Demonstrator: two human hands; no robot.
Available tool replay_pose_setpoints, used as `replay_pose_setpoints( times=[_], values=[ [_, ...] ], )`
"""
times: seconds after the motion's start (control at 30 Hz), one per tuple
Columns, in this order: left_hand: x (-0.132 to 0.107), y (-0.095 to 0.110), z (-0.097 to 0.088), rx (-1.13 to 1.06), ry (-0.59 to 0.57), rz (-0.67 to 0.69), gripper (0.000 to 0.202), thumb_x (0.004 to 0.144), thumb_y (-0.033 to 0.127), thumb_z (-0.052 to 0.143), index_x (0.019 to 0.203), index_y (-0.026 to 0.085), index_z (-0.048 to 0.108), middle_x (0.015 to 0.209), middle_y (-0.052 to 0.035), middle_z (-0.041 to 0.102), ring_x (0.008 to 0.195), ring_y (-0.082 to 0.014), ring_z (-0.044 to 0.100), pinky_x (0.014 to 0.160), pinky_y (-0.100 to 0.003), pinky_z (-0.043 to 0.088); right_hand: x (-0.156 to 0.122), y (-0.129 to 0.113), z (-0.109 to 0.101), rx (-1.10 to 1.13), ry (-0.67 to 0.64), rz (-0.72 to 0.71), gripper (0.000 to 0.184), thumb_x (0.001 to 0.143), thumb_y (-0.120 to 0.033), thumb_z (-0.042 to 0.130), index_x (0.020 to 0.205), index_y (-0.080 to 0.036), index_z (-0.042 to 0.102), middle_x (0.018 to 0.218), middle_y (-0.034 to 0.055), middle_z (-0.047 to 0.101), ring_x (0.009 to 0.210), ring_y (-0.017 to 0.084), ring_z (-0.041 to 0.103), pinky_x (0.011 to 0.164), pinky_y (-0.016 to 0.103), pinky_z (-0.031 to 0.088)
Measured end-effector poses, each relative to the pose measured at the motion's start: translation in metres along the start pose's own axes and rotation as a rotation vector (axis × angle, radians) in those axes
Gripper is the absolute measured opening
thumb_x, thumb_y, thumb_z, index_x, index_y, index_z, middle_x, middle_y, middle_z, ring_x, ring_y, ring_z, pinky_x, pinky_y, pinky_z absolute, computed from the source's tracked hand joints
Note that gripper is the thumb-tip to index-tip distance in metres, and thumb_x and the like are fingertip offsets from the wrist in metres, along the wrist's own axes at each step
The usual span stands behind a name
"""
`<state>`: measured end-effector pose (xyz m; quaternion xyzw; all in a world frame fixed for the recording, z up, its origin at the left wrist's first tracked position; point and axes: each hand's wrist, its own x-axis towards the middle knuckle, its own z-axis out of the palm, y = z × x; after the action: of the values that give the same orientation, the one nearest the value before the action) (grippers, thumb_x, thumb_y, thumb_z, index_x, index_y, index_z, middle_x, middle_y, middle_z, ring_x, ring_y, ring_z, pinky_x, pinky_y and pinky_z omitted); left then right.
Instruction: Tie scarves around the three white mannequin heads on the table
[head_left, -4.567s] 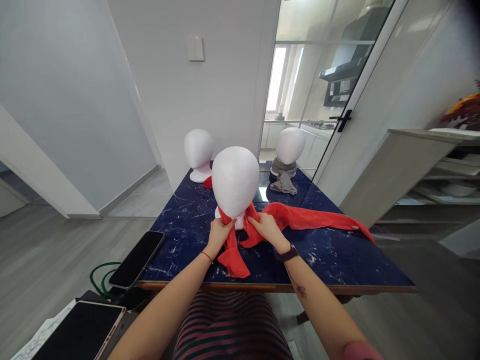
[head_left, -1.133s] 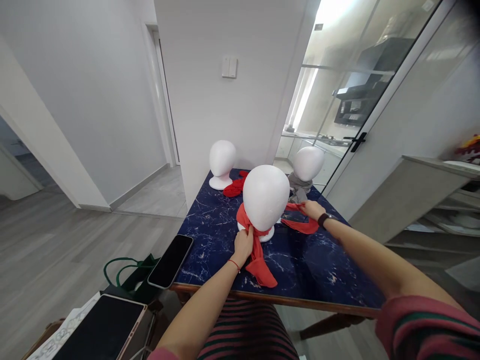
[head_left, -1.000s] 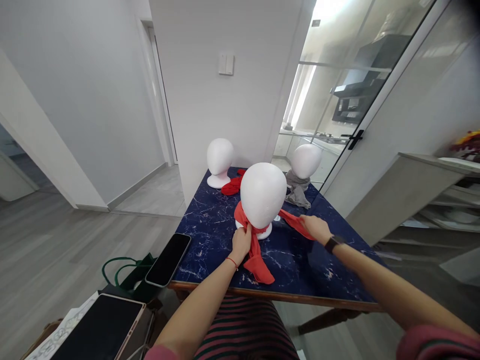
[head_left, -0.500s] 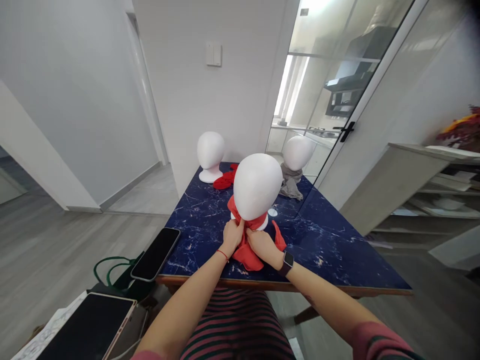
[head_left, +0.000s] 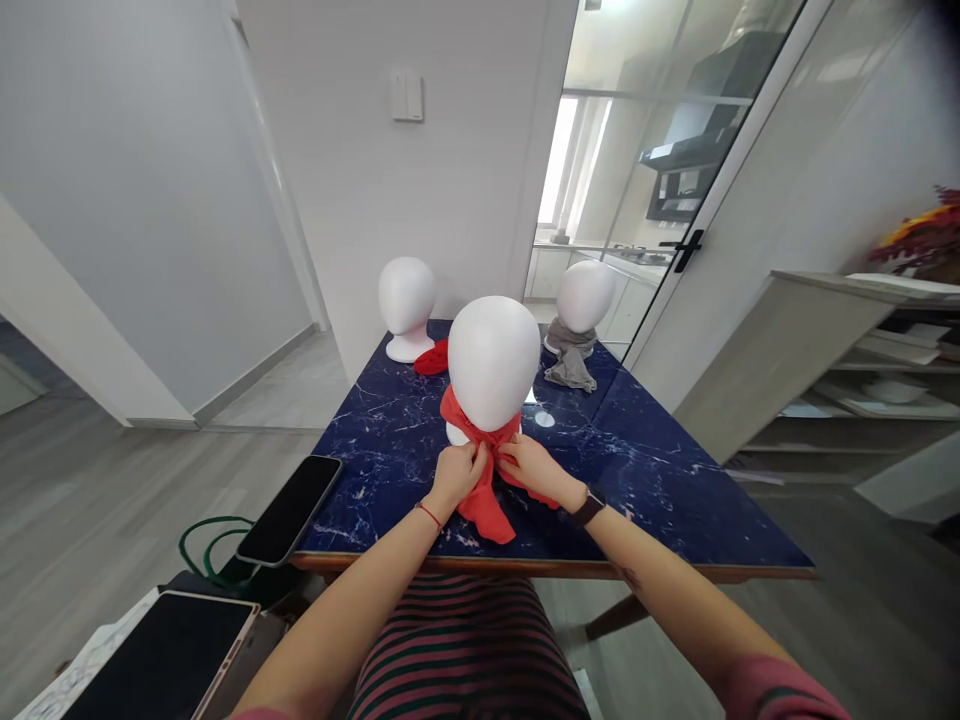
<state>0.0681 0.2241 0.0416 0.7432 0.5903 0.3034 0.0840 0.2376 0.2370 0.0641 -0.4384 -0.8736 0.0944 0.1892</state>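
A white foam mannequin head point(head_left: 492, 360) stands near the front of the dark blue marble table point(head_left: 660, 490). A red scarf point(head_left: 484, 502) is wrapped round its neck, and its ends hang down onto the table in front. My left hand point(head_left: 456, 472) is closed on the scarf just below the neck on the left. My right hand point(head_left: 529, 466) is closed on the scarf beside it on the right. The two hands almost touch in front of the neck.
Two more foam heads stand at the back: the left one point(head_left: 406, 305) beside a red cloth point(head_left: 433, 358), the right one point(head_left: 583, 300) wearing a grey scarf point(head_left: 569, 355). A phone point(head_left: 291, 508) lies at the table's left edge. A tablet point(head_left: 157, 660) sits lower left.
My right hand drew the long right end of the scarf in from the table's right side to the front of the neck. Both hands now meet there on the scarf.
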Motion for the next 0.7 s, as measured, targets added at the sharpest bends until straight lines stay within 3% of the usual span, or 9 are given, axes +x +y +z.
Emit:
replay_pose_setpoints(
  times=[0.2, 0.33, 0.53, 0.7],
  values=[
    [0.002, 0.002, -0.002, 0.05, -0.008, -0.085, 0.036, 0.085, 0.041, 0.041, 0.069, 0.016, 0.063, 0.064, -0.0094, 0.065, 0.06, -0.0186, 0.059, 0.058, -0.028, 0.033, 0.008, 0.024, -0.013, 0.464, -0.177, 0.018, 0.025, 0.082, -0.033, 0.053, 0.069, -0.013, 0.062, 0.064, -0.0009, 0.055, 0.058, 0.01, 0.042, 0.059, 0.023, 0.034],
    [0.003, 0.001, -0.001, -0.08, -0.018, -0.105, 0.041, 0.082, 0.045, 0.044, 0.057, 0.016, 0.058, 0.054, -0.0058, 0.059, 0.051, -0.0144, 0.051, 0.055, -0.027, 0.032, 0.006, 0.036, -0.002, 0.762, -0.111, 0.088, 0.032, 0.08, -0.042, 0.055, 0.068, -0.013, 0.061, 0.064, -0.0009, 0.053, 0.059, 0.01, 0.043, 0.058, 0.023, 0.034],
    [0.006, 0.001, 0.001, -0.564, -0.161, -0.185, 0.024, 0.068, 0.037, 0.062, 0.06, 0.015, 0.055, 0.052, 0.001, 0.055, 0.048, -0.0098, 0.044, 0.049, -0.023, 0.032, 0.001, 0.03, 0.011, 0.853, -0.077, 0.094, 0.035, 0.08, -0.047, 0.055, 0.065, -0.015, 0.053, 0.061, -0.004, 0.046, 0.056, 0.008, 0.04, 0.054, 0.021, 0.03],
    [-0.011, 0.018, -0.012, -1.177, -0.277, -0.491, 0.024, 0.062, 0.026, 0.068, 0.081, 0.012, 0.061, 0.068, -0.0034, 0.066, 0.056, -0.0122, 0.056, 0.055, -0.023, 0.044, 0.0, 0.024, 0.006, 0.902, -0.09, 0.098, 0.036, 0.081, -0.048, 0.054, 0.066, -0.015, 0.051, 0.061, -0.0044, 0.045, 0.055, 0.008, 0.039, 0.054, 0.022, 0.029]
  ],
)
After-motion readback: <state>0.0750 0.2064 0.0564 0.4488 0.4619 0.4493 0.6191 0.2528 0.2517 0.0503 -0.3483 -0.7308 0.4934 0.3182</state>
